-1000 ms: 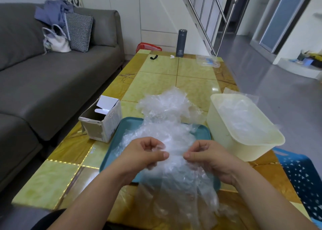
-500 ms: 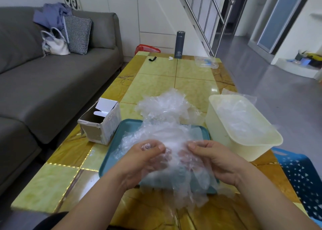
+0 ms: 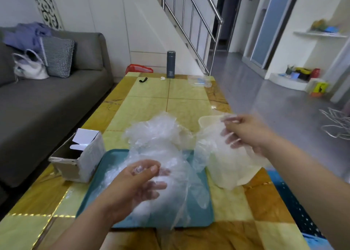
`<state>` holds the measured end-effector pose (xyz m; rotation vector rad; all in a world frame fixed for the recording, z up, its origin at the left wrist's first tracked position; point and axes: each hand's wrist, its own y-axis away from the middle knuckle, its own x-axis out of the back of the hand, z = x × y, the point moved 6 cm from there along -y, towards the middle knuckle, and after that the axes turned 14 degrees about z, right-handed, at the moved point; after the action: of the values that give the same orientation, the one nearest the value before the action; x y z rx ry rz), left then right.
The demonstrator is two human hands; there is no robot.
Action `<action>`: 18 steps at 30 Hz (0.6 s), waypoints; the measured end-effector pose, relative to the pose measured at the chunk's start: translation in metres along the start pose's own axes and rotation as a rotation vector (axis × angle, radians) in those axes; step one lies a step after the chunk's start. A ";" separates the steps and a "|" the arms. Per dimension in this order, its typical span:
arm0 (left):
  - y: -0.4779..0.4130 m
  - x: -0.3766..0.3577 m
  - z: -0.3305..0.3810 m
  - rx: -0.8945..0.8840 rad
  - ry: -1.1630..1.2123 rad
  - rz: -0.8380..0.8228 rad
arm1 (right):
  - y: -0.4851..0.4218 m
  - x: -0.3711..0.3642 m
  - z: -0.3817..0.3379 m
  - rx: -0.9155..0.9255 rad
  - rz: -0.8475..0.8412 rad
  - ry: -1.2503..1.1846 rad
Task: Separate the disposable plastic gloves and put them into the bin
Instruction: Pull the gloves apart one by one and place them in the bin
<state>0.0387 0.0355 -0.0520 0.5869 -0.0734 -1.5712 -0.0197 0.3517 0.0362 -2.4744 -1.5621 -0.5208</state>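
**Glove sorting: 2 hands engaged at the tray**

My left hand (image 3: 136, 185) is over the teal tray (image 3: 113, 160). Its thumb and forefinger pinch a bunch of clear plastic gloves (image 3: 170, 189) that drapes onto the tray. My right hand (image 3: 246, 132) is up and right of the tray, fingers curled round a glove (image 3: 214, 149) hanging over the cream bin (image 3: 246, 177). The bin stands just beside the tray's right edge. A loose heap of gloves (image 3: 157, 132) sits at its far edge. An open cardboard box (image 3: 85, 160) lies to its left.

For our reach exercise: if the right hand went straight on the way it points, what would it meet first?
The right hand points leftward, so likely the heap of gloves on the teal tray; depth is unclear.
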 end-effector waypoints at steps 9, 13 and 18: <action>-0.016 -0.069 0.029 -0.016 -0.153 -0.246 | -0.088 0.009 0.027 0.257 0.200 0.559; -0.023 -0.106 0.048 -0.053 -0.205 -0.340 | -0.090 -0.007 0.035 0.443 0.214 1.116; -0.064 -0.182 0.076 -0.084 -0.158 -0.306 | -0.089 0.007 0.051 0.295 0.192 0.996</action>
<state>-0.0557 0.1920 0.0464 0.4203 -0.0367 -1.9076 -0.0873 0.4128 -0.0125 -1.6517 -0.8895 -1.1436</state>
